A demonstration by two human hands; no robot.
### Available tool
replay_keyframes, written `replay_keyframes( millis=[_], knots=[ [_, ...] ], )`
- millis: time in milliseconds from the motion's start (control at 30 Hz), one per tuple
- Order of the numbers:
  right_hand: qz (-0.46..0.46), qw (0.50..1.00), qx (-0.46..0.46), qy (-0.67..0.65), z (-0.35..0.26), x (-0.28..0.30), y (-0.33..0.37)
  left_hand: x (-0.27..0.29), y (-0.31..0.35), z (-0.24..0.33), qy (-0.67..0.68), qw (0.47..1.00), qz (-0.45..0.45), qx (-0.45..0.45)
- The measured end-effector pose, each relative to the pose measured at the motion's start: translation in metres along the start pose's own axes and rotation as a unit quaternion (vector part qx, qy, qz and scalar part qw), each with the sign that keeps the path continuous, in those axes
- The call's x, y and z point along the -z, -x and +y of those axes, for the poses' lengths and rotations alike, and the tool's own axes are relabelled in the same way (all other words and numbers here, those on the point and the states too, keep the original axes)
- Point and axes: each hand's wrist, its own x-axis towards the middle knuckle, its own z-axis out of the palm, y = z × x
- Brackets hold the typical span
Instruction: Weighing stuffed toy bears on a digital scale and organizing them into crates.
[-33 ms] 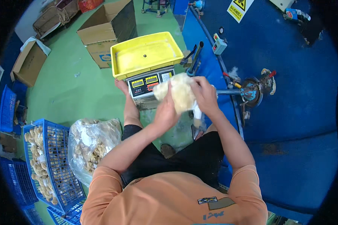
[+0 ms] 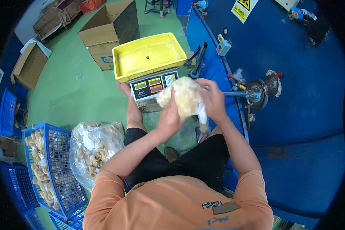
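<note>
A cream-coloured plush toy [image 2: 184,96] is held up between my two hands, above my knees. My left hand [image 2: 171,115] is closed round its left lower side, thumb up along the plush. My right hand [image 2: 212,97] grips its upper right side, and the toy hides some of those fingertips. From beneath the right side hangs a white, limb-like part [image 2: 201,114] with a tan end. Just beyond the toy stands a digital scale [image 2: 147,92] bearing a yellow plastic tray [image 2: 149,57]. Right of my right hand, a metal tube [image 2: 234,94] sticks out from a blue machine [image 2: 295,115].
At the left stand a blue plastic crate [image 2: 65,168] full of tan plush pieces and a clear plastic bag [image 2: 96,145] of similar pieces. An open cardboard box [image 2: 103,42] is beyond the scale's left side. A small switch box [image 2: 223,46] is on the machine.
The toy has turned slightly, and its white part with the tan end now hangs lower and shows more. My right hand has shifted a little; both hands keep their hold.
</note>
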Motion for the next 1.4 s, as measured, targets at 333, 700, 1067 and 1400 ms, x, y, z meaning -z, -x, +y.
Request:
replay_keyframes(
  millis=[333,700,1067,1400],
  knots=[
    [-0.020,0.980,-0.159,0.116,0.024,0.022,0.058,0.033,-0.033,0.021,0.130,0.983,-0.103,0.075],
    [-0.041,0.985,-0.159,0.050,0.009,0.024,0.027,0.044,-0.031,0.005,0.060,0.990,-0.083,0.101],
    [-0.051,0.940,-0.098,0.323,0.032,0.045,0.001,-0.008,-0.021,-0.009,0.120,0.990,-0.031,0.074],
    [-0.009,0.946,-0.041,0.322,0.038,0.030,0.007,0.007,-0.042,0.016,0.565,0.745,-0.093,0.341]
  ],
)
